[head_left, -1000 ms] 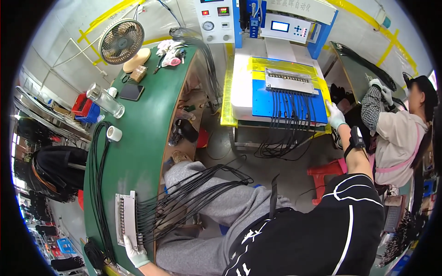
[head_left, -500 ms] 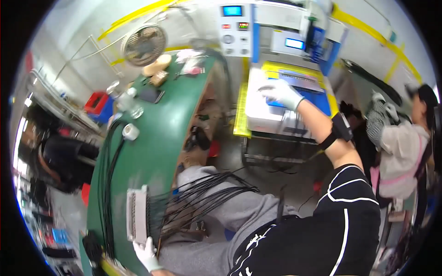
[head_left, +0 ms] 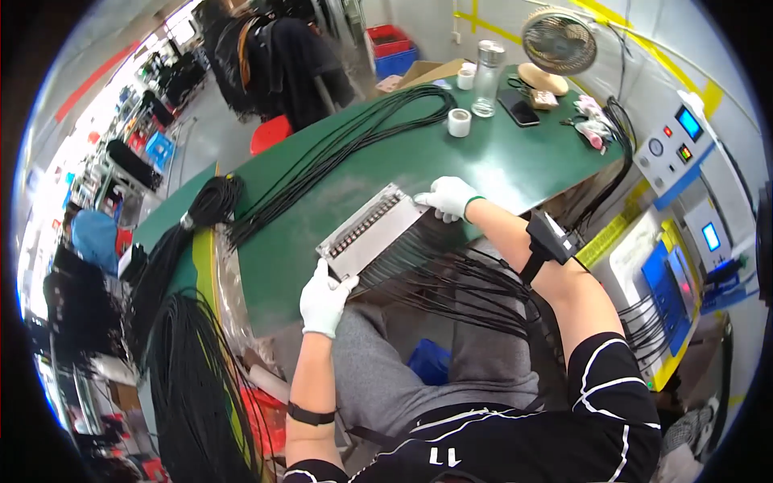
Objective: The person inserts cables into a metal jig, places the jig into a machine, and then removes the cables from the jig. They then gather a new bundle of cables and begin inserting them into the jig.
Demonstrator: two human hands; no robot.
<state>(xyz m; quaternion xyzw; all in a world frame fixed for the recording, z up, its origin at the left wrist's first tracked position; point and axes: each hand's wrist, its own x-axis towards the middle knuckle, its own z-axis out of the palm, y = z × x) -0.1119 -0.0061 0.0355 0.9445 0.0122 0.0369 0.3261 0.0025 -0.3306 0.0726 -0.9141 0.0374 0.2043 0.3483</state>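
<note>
A flat metal wire-holding fixture (head_left: 378,233) with a row of small slots is tilted over the front of the green table. My gloved left hand (head_left: 324,302) grips its near left corner, thumb along the edge. At the opposite end, my gloved right hand (head_left: 449,199) is closed on the right corner. Many thin black cables (head_left: 483,294) run out of the fixture's near side and drape over my lap. Where the cables meet the fixture they are blurred.
Long black cables (head_left: 346,149) lie across the green table (head_left: 282,278). Bundled cables (head_left: 197,378) hang at the left. A tape roll (head_left: 459,122), glass bottle (head_left: 488,80), phone (head_left: 518,108) and fan (head_left: 559,40) stand at the back. To the right is a machine with a blue plate (head_left: 667,294).
My view has turned left toward the table. My right hand has left the machine and taken hold of the fixture's other end, which only my left hand held before.
</note>
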